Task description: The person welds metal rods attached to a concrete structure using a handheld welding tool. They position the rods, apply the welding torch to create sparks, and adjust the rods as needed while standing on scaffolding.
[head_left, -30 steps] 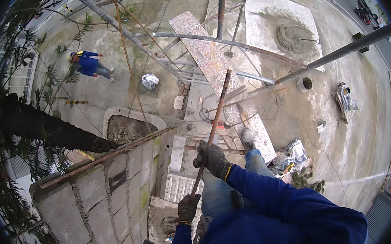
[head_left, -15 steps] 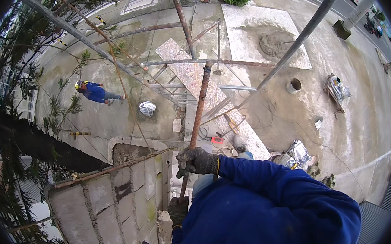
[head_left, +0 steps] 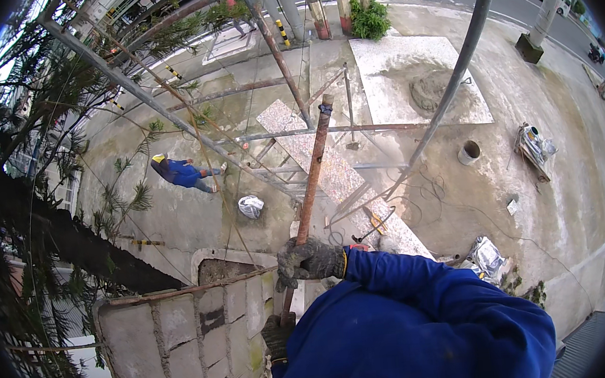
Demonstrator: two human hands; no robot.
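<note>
A long rusty pipe (head_left: 315,170) stands tilted in front of me, its top leaning away and slightly right. My right hand (head_left: 312,260), in a dark knitted glove, is closed around its lower part. Below, beside the block wall, my left hand (head_left: 278,337) wears a similar glove and is wrapped round the thinner lower end. My blue sleeve hides part of the ground, and the pipe's bottom end is out of sight. Just left of both hands is the grey block wall (head_left: 177,322) with a rusty bar along its top edge.
Scaffold poles (head_left: 464,59) surround me high above the ground. Below lie a speckled board (head_left: 337,179), a mortar sheet (head_left: 478,101), a bucket (head_left: 469,153) and a silver bag (head_left: 251,207). A person in blue (head_left: 184,173) is on the concrete. Tree branches (head_left: 69,231) crowd the left.
My view has tilted up, so the ground and wall sit lower and further right. Both hands keep their hold on the pipe. The person below has moved a little right, toward the silver bag.
</note>
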